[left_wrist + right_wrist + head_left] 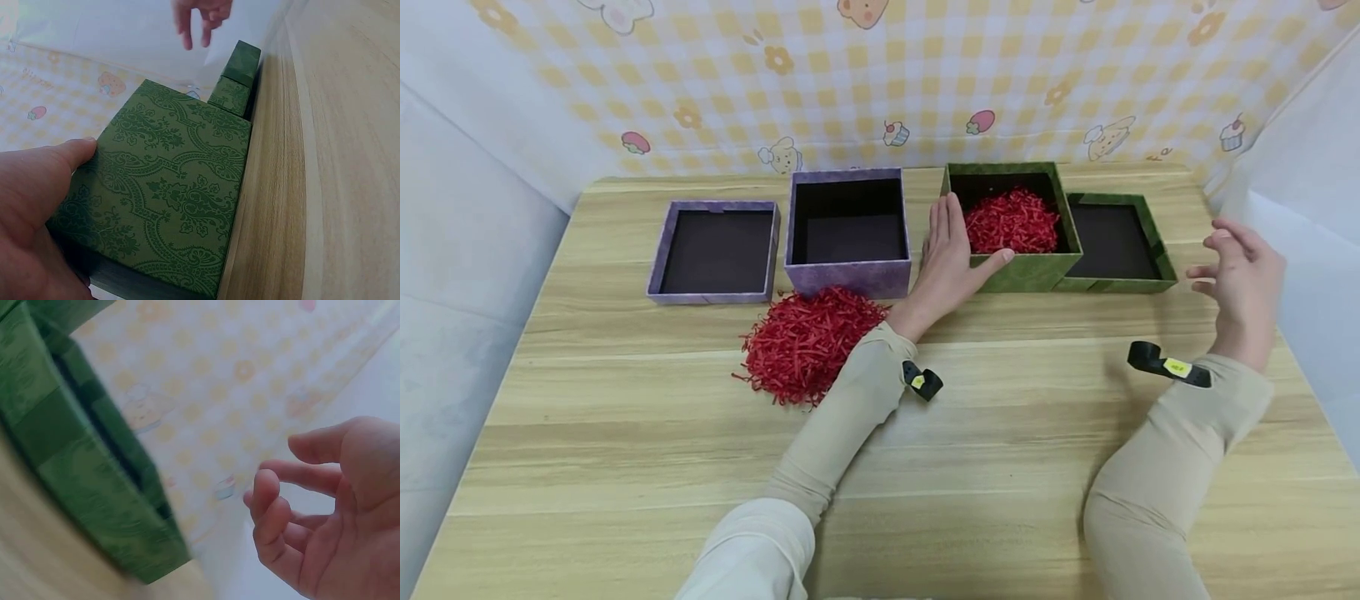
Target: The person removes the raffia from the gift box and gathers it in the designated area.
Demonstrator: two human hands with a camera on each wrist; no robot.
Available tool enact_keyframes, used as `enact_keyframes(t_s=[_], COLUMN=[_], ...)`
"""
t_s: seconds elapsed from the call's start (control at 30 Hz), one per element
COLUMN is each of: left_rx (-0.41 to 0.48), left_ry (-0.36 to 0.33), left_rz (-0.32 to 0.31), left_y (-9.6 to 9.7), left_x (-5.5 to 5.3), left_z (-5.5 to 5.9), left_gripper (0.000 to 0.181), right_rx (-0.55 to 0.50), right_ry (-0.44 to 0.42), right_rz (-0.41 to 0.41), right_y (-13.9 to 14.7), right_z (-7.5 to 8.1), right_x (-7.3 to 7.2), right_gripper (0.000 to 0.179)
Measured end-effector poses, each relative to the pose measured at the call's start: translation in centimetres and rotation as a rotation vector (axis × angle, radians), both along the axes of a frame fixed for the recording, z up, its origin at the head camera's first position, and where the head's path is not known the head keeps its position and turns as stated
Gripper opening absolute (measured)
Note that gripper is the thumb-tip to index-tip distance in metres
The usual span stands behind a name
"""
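Note:
A green patterned box (1030, 273) at the back right holds red shredded paper (1013, 222). My left hand (946, 262) rests against the box's left side with its fingers extended, the thumb at the front rim. In the left wrist view, the thumb touches the edge of the green box (169, 181), while the other fingertips are hidden. My right hand (1247, 287) is raised off the table, right of a shallow green lid (1116, 285). Its fingers bend loosely around nothing, as the right wrist view also shows of the right hand (331, 525).
A purple box (848, 278) with a dark inside stands left of the green one. Farther left lies a shallow purple lid (711, 297), inside up. Loose red shredded paper (808, 346) is heaped before the purple box on the wooden table (625, 467). A checked cloth (820, 83) hangs behind.

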State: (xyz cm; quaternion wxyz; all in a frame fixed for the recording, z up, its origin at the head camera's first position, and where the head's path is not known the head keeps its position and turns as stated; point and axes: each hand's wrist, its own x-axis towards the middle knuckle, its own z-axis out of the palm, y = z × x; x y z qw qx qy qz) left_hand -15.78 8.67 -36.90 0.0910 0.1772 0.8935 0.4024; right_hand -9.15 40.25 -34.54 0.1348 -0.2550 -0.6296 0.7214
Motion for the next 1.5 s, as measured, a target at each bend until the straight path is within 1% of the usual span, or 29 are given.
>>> enact_keyframes(t_s=[0.07, 0.1, 0.17, 0.23, 0.33, 0.4, 0.47, 0.5, 0.6, 0.73, 0.87, 1.0, 1.13, 1.3, 1.37, 1.5], left_rx=[0.003, 0.002, 0.002, -0.001, -0.004, -0.004, -0.002, -0.001, 0.003, 0.006, 0.005, 0.012, 0.015, 0.017, 0.015, -0.007], left_ry=[0.000, 0.001, 0.003, 0.006, 0.007, 0.006, 0.003, 0.002, 0.000, -0.002, -0.001, 0.004, 0.003, 0.000, 0.006, 0.042], left_rz=[0.000, 0.000, 0.001, 0.001, 0.002, 0.003, 0.003, 0.004, 0.006, 0.006, 0.005, 0.002, 0.002, 0.003, 0.001, -0.006], left_y=[0.0, 0.0, 0.0, 0.0, 0.0, 0.0, 0.1, 0.1, 0.1, 0.1, 0.0, 0.0, 0.1, 0.0, 0.0, 0.1], left_x=[0.0, -0.1, -0.1, -0.1, 0.0, 0.0, 0.0, 0.0, -0.1, 0.0, 0.0, -0.1, 0.0, 0.0, 0.0, 0.0], left_z=[0.0, 0.0, 0.0, 0.0, 0.0, 0.0, 0.0, 0.0, 0.0, 0.0, -0.1, -0.1, -0.1, -0.2, -0.3, -0.1], left_gripper=[0.103, 0.103, 0.103, 0.103, 0.104, 0.103, 0.103, 0.103, 0.103, 0.103, 0.103, 0.104, 0.104, 0.103, 0.102, 0.100], right_rx=[0.028, 0.052, 0.113, 0.208, 0.396, 0.517, 0.621, 0.656, 0.694, 0.700, 0.715, 0.717, 0.708, 0.681, 0.676, 0.681], right_ry=[0.026, 0.031, 0.025, 0.005, -0.040, -0.072, -0.095, -0.100, -0.103, -0.110, -0.148, -0.181, -0.195, -0.193, -0.193, -0.190], right_rz=[0.015, 0.049, 0.153, 0.283, 0.474, 0.561, 0.627, 0.655, 0.740, 0.837, 0.891, 0.915, 0.916, 0.917, 0.920, 0.913], right_y=[-0.3, -0.5, -0.8, -1.3, -2.2, -3.0, -4.0, -4.5, -6.0, -7.3, -7.8, -7.9, -7.8, -7.7, -7.7, -7.6], right_z=[0.7, 1.0, 1.4, 1.7, 2.1, 2.4, 2.7, 2.8, 3.0, 2.8, 2.6, 2.5, 2.4, 2.2, 2.2, 2.4], right_x=[0.2, 0.3, 0.3, 0.3, -0.1, -0.6, -1.0, -1.3, -2.0, -2.8, -3.2, -3.3, -3.2, -3.2, -3.2, -3.3], right_gripper=[0.025, 0.025, 0.029, 0.036, 0.044, 0.048, 0.051, 0.052, 0.054, 0.060, 0.065, 0.066, 0.066, 0.068, 0.068, 0.068])
